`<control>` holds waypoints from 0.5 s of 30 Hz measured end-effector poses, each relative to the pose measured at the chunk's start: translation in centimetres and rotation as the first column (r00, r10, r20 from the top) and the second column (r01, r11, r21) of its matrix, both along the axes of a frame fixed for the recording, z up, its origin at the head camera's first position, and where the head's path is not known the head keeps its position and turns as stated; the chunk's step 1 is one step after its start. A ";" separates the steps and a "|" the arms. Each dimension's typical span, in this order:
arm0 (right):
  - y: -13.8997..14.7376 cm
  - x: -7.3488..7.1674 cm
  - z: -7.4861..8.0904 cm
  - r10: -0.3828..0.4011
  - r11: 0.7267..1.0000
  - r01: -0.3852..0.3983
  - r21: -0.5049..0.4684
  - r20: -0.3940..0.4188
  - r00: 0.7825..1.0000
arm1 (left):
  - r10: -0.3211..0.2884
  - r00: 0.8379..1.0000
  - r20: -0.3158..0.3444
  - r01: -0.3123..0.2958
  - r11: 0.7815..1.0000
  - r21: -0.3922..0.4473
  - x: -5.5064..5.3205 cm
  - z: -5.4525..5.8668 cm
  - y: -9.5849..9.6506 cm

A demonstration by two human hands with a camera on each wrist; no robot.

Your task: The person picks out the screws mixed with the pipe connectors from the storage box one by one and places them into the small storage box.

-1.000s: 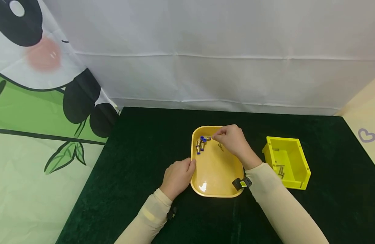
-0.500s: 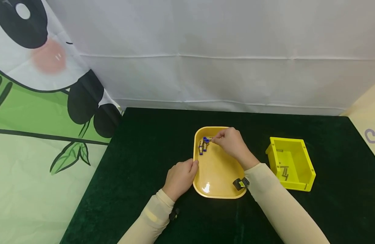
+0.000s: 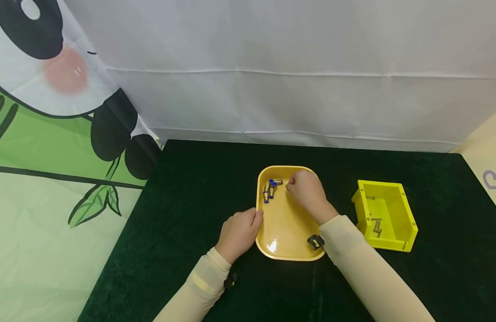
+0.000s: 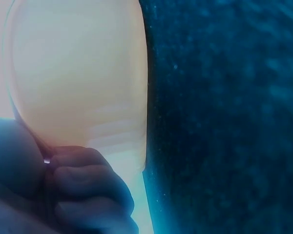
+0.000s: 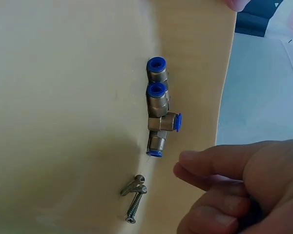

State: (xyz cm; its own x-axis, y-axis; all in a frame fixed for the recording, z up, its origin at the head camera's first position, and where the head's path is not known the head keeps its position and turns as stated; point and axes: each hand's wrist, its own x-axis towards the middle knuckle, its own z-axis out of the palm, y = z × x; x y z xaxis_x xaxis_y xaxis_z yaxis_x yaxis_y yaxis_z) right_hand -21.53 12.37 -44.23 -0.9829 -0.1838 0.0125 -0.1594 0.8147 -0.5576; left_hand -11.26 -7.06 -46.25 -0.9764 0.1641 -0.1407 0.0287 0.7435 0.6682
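Observation:
My left hand point(image 3: 237, 235) grips the left rim of a shallow yellow tray point(image 3: 288, 232); its curled fingers point(image 4: 83, 175) show at the tray edge in the left wrist view. Inside the tray's far left part lies a cluster of brass push-in fittings point(image 3: 269, 192) with blue collars. My right hand point(image 3: 308, 192) hovers over the tray just right of them, fingers loosely bent. In the right wrist view its fingertips are close together with nothing visible between them. A few small screws point(image 5: 132, 207) lie on the tray near those fingertips, hidden by the hand in the head view.
To the right of the tray stands a bright yellow bin point(image 3: 395, 214) with several screws point(image 3: 377, 226) on its floor. Both containers are on a dark green cloth-covered table point(image 3: 171, 214). A white fabric backdrop point(image 3: 272, 103) rises behind the table's far edge.
My right hand has drawn back slightly to the right from the rightmost fitting, and its fingertips are now apart from the cluster. The left hand keeps its hold on the tray rim.

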 end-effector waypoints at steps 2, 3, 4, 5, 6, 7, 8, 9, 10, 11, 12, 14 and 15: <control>0.0 0.2 0.0 -0.008 1.000 0.008 0.008 0.004 1.000 | -0.005 1.000 0.001 0.005 1.000 -0.003 0.1 0.0 -0.1; -0.1 0.2 -0.1 -0.012 1.000 0.012 0.015 0.007 1.000 | -0.006 1.000 0.001 0.006 1.000 -0.004 0.1 0.1 -0.1; -0.2 0.3 -0.1 -0.015 1.000 0.015 0.020 0.010 1.000 | -0.004 1.000 0.002 0.004 1.000 -0.004 0.1 0.1 -0.2; -0.2 0.3 -0.2 -0.019 0.999 0.019 0.026 0.011 1.000 | -0.002 1.000 0.000 0.002 1.000 -0.008 0.2 0.1 -0.2; -0.3 0.3 -0.3 -0.023 0.999 0.023 0.029 0.016 1.000 | 0.000 1.000 -0.001 0.000 1.000 -0.010 0.3 0.2 -0.3; -0.4 0.4 -0.3 -0.025 0.999 0.024 0.032 0.019 1.000 | 0.002 1.000 -0.001 -0.002 1.000 -0.012 0.3 0.2 -0.3; -0.4 0.4 -0.4 -0.028 0.999 0.027 0.034 0.022 0.999 | 0.003 1.000 -0.003 -0.003 1.000 -0.014 0.4 0.2 -0.4; -0.5 0.4 -0.4 -0.034 0.999 0.033 0.034 0.027 0.999 | 0.004 1.000 -0.004 -0.004 1.000 -0.015 0.5 0.2 -0.4; -0.6 0.5 -0.5 -0.038 0.999 0.037 0.032 0.032 0.999 | 0.006 1.000 -0.004 -0.006 1.000 -0.017 0.5 0.2 -0.5; -0.6 0.6 -0.5 -0.039 0.999 0.038 0.036 0.036 0.999 | 0.004 1.000 -0.003 -0.004 1.000 -0.017 0.6 0.2 -0.6; -0.6 0.7 -0.6 -0.041 0.999 0.039 0.036 0.041 0.998 | 0.001 1.000 -0.002 -0.001 1.000 -0.014 0.7 0.1 -0.6; -0.7 0.9 -0.6 -0.048 0.998 0.046 0.041 0.047 0.998 | -0.006 1.000 -0.001 0.006 1.000 -0.011 0.8 0.1 -0.8; -0.7 1.0 -0.6 -0.049 0.998 0.047 0.046 0.049 0.998 | -0.011 1.000 -0.001 0.011 1.000 -0.008 0.9 0.1 -0.8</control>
State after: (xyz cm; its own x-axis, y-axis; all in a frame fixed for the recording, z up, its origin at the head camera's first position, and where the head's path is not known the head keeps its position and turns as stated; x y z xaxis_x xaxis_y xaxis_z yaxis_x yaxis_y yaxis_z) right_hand -20.53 11.65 -44.87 -0.9898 -0.1353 -0.0438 -0.0922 0.8451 -0.5267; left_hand -10.37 -7.88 -46.16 -0.9747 0.1736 -0.1408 0.0377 0.7485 0.6620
